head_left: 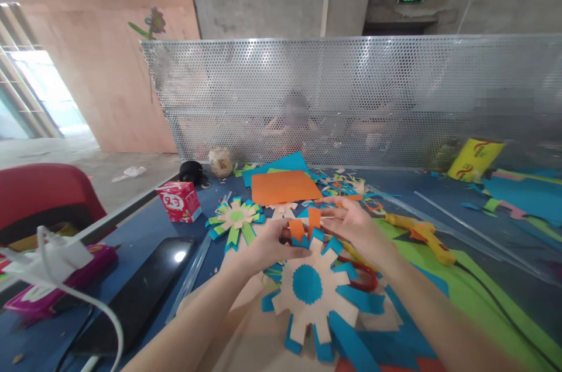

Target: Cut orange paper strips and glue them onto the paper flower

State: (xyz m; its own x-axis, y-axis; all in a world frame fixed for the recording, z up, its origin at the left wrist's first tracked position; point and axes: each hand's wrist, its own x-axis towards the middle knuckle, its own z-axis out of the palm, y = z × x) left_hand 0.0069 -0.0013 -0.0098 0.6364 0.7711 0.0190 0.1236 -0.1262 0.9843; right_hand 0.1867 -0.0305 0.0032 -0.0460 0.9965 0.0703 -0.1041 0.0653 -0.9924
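Note:
A paper flower (312, 296) with tan and blue petals and a blue round centre lies in front of me on paper sheets. My left hand (267, 246) pinches its far edge, where small orange paper strips (306, 224) stand up. My right hand (353, 225) is closed on the same orange strips from the right side. Red-handled scissors (364, 278) lie under my right wrist, partly hidden.
A finished green and blue flower (236, 218) and an orange sheet (283, 186) lie farther back. A yellow glue gun (421, 234) rests at right. At left sit a red carton (179, 201), a black tablet (140, 290) and a white charger cable (57, 266). A perforated metal screen (351, 96) closes the back.

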